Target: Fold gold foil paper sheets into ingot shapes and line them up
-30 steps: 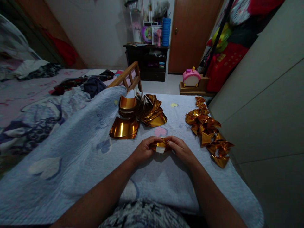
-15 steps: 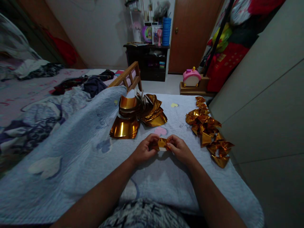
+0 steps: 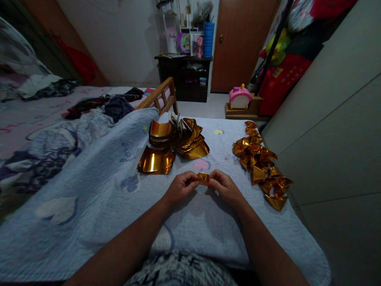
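Note:
A small piece of gold foil paper point(image 3: 203, 178), partly folded, is held above the bed between my two hands. My left hand point(image 3: 182, 186) pinches its left end between thumb and fingers. At the other end, my right hand point(image 3: 224, 185) grips it the same way. Beyond my left hand lie fanned stacks of flat gold foil sheets point(image 3: 156, 159), their edges curling. Off to the right, several folded gold foil pieces point(image 3: 258, 159) form a loose heap along the bed's edge. My fingers cover both ends of the held foil.
A pale blue quilt point(image 3: 119, 222) with heart shapes covers the surface and rises on the left over a wooden rail point(image 3: 157, 95). Rumpled clothes point(image 3: 116, 108) lie further left. A white cabinet point(image 3: 336, 139) borders the right side. A pink toy point(image 3: 239, 97) stands on a box ahead.
The foil between my hands has been folded narrower, and its pale lower edge no longer shows. My left thumb has moved up and inward along it. The stacks and heap look unchanged.

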Action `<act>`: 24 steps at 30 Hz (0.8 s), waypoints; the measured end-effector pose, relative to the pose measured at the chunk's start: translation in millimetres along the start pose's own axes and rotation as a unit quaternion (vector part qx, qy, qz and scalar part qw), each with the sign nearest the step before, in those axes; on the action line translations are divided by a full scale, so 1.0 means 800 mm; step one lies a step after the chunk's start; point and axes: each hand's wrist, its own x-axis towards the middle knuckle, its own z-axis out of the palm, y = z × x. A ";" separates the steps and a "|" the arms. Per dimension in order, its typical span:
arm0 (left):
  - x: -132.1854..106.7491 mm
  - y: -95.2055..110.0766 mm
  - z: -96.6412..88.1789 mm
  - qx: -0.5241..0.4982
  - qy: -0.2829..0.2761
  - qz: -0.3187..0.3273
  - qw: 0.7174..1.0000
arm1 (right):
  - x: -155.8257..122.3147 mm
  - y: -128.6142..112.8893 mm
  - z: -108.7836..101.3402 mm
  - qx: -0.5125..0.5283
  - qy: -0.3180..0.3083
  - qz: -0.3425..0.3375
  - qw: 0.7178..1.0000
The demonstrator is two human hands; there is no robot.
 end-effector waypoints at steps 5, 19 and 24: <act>0.001 -0.004 0.000 -0.019 0.014 -0.043 0.999 | -0.001 0.000 -0.002 -0.057 -0.021 0.001 0.998; 0.000 -0.003 0.002 -0.061 0.002 -0.022 0.998 | 0.003 0.010 0.003 -0.047 0.012 -0.029 0.998; 0.000 -0.005 0.000 -0.034 -0.020 -0.033 0.999 | 0.001 0.008 0.001 -0.047 0.008 -0.017 0.999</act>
